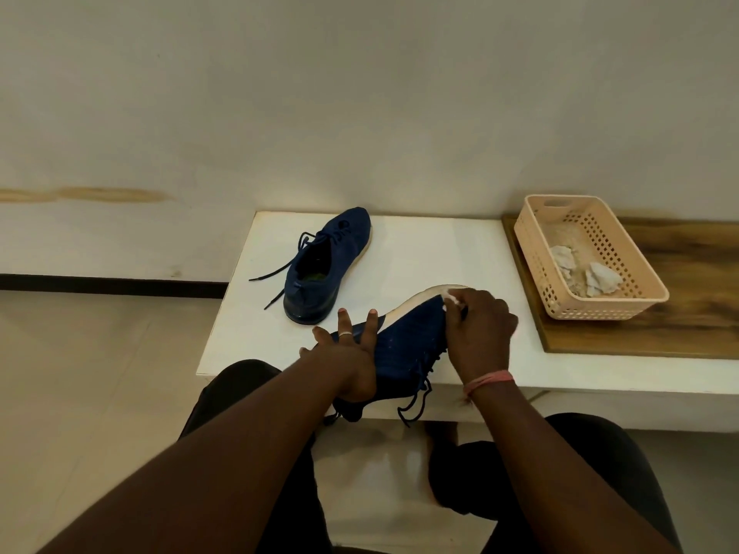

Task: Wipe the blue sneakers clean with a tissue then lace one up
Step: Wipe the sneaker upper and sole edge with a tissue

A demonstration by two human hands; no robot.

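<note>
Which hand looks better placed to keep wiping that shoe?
The right hand: it already pinches the tissue against the toe of the tilted blue sneaker. The left hand rests spread on the shoe, steadying it.

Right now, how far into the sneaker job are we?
Done, apparently: crumpled used tissues lie in the basket. In hand: the left hand steadies the near sneaker on its side while the right hand rubs a tissue at its toe. Left: lacing; the far sneaker sits with loose laces.
</note>
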